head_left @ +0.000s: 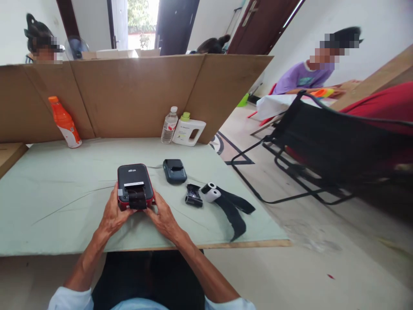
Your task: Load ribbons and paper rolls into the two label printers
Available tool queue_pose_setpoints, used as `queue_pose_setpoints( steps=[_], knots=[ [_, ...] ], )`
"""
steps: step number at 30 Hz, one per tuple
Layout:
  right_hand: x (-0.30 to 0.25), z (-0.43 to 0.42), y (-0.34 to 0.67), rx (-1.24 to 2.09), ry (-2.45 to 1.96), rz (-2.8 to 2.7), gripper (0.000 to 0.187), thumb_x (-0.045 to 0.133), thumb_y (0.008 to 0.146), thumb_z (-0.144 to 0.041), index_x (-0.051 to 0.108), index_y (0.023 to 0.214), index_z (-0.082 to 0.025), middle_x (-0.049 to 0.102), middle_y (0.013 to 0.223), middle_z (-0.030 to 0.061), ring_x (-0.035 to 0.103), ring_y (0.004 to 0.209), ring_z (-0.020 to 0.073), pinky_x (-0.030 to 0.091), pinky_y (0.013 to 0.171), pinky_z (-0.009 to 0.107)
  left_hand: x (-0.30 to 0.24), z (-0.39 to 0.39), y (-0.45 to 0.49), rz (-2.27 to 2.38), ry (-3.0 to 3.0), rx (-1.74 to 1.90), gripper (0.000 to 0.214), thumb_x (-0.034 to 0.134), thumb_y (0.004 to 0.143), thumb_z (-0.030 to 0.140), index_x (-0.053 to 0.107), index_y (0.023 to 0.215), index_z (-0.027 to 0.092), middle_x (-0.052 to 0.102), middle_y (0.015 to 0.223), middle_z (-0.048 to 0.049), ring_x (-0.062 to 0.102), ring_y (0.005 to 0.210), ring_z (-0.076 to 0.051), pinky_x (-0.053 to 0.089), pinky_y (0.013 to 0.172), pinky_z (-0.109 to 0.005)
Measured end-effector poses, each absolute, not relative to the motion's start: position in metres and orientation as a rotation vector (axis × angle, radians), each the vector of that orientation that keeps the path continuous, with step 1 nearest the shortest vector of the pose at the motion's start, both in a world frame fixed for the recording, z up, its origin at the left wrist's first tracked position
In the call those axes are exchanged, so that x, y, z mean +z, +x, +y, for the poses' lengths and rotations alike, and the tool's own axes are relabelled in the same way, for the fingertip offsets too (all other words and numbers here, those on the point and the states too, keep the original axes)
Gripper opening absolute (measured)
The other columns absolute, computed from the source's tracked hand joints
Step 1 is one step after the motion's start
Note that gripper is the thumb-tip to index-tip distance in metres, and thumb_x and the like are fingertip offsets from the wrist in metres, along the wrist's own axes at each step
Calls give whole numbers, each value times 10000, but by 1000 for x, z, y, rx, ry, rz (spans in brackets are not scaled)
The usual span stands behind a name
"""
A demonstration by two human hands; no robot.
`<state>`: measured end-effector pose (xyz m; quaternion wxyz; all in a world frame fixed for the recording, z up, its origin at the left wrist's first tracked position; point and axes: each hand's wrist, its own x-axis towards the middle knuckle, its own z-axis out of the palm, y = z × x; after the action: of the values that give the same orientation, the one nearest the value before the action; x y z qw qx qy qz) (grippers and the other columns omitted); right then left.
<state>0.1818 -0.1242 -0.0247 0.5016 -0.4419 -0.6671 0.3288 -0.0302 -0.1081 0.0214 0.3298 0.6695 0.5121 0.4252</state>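
A small black and red printer [134, 181] lies on the pale green table [58, 189], with a strip of dark paper coming out of its slot. My left hand [112, 214] grips the printer's left side, fingers curled round it. My right hand [163, 215] holds the right side, thumb near the dark paper. A second, dark blue printer [174, 170] sits just behind to the right. A small black part [194, 195] and a white paper roll [211, 192] with a long dark strip unrolled lie to the right.
Cardboard screens [135, 92] wall the table's far side. An orange bottle [65, 122], a clear water bottle [169, 125] and a white jug [189, 131] stand against them. A black folding chair [322, 146] is to the right; other people sit beyond.
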Motion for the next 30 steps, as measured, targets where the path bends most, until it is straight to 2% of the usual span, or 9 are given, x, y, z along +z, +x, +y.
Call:
queue_pose_setpoints(
  steps=[3,7,12,15,27,30],
  knots=[
    [-31,-129,191,779,-1085,-1595,768,720,967,-375,364,1641,-285,553,1568,144,561,1423,335,468,1193,569,17,-110,-28,1287,1841,1070,977,876,786,394,381,1621,276,527,1582,-160,546,1429,-353,501,1149,-506],
    [-24,-121,195,676,-1080,-1608,858,754,935,-363,306,1662,-293,481,1626,146,497,1487,328,450,1221,551,24,-108,-43,1285,1961,1066,892,860,794,350,449,1584,296,503,1601,-151,530,1449,-350,605,1009,-452],
    [-16,-110,196,534,-1032,-1711,781,703,951,-315,350,1645,-249,468,1627,179,453,1527,314,400,1263,551,37,-105,-53,1240,2116,1088,572,789,864,316,643,1416,292,557,1560,-139,583,1402,-330,653,910,-411],
    [-14,-110,195,496,-1059,-1722,692,670,966,-305,420,1606,-223,462,1624,198,446,1531,314,396,1265,557,37,-105,-51,1248,2133,1115,526,790,856,304,678,1369,282,573,1538,-144,618,1358,-327,667,874,-407],
    [-10,-113,193,495,-1085,-1719,651,661,936,-243,485,1563,-232,474,1611,184,462,1517,314,410,1256,553,52,-96,-59,1161,2317,1011,466,831,843,314,699,1285,244,556,1528,-172,662,1276,-312,672,835,-406],
    [-10,-112,193,499,-1084,-1712,664,668,933,-242,481,1570,-255,475,1616,166,467,1514,311,415,1255,545,53,-94,-59,1091,2390,1084,358,833,858,320,730,1188,231,584,1495,-168,669,1278,-314,662,923,-458]
  ],
)
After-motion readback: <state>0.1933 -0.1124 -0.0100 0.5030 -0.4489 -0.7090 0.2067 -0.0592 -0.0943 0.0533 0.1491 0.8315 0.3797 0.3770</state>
